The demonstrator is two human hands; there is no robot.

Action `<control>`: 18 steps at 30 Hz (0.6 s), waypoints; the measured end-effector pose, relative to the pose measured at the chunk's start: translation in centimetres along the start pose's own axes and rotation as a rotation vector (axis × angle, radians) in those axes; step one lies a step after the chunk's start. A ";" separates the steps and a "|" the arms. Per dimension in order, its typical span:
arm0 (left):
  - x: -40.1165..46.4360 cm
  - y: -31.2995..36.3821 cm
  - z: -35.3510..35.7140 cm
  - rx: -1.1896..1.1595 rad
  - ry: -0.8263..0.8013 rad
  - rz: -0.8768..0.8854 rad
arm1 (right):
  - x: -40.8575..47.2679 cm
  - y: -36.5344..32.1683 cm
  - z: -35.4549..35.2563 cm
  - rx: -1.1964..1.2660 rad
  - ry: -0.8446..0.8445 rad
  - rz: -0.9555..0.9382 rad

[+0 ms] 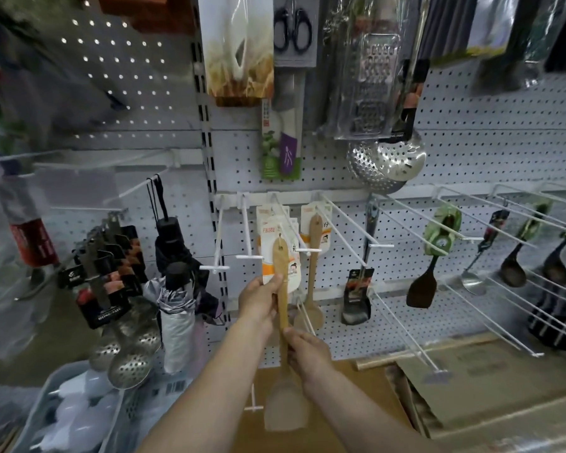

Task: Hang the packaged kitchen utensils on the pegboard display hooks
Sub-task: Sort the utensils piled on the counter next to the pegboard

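Pegboard (471,152) fills the back wall, rows of long white hooks (347,230) sticking out toward the camera so carded stock slides on from the tip. Upper rows carry a grater (373,89), scissors (293,27) and perforated skimmers (386,161); black ladles (513,266) hang at right, folded umbrellas (177,289) at left. Flattened cardboard (504,387) lies below.

One wooden spatula (314,266) already hangs on its card. The task's wooden turner (283,308) is held upright just in front of the hooks, blade down, card (275,256) and hang-hole up — likely so the hole can be lined up with a hook tip. Not yet on a hook, as far as I can tell.

Left hand (258,302): fingers curled round the handle just under the card, steering the top. Right hand (307,353): pinching the shaft lower down, steadying it above the blade. Neither spread.
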State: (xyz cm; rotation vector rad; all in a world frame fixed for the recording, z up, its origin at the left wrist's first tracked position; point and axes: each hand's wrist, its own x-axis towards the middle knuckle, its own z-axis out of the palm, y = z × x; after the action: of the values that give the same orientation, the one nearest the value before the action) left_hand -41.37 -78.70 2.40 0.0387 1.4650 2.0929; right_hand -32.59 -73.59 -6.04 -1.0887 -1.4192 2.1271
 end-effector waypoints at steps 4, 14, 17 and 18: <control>1.6 0.1 0.2 -0.004 0.008 0.012 | 1.7 -0.3 0.6 -0.034 0.016 0.002; 1.3 -0.4 0.3 0.001 0.042 0.025 | 1.9 -1.0 0.0 -0.073 -0.039 0.029; -0.1 -0.5 0.0 0.024 0.071 0.025 | 1.1 -1.3 -0.5 -0.090 -0.063 0.025; -0.8 -0.6 -0.2 0.034 0.083 0.013 | 0.9 -1.5 -0.7 -0.090 -0.068 0.023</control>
State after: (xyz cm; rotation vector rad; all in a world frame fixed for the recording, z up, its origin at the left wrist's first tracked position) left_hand -40.46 -79.13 2.02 -0.0265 1.5535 2.1024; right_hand -32.77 -71.95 -5.22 -1.0798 -1.5536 2.1542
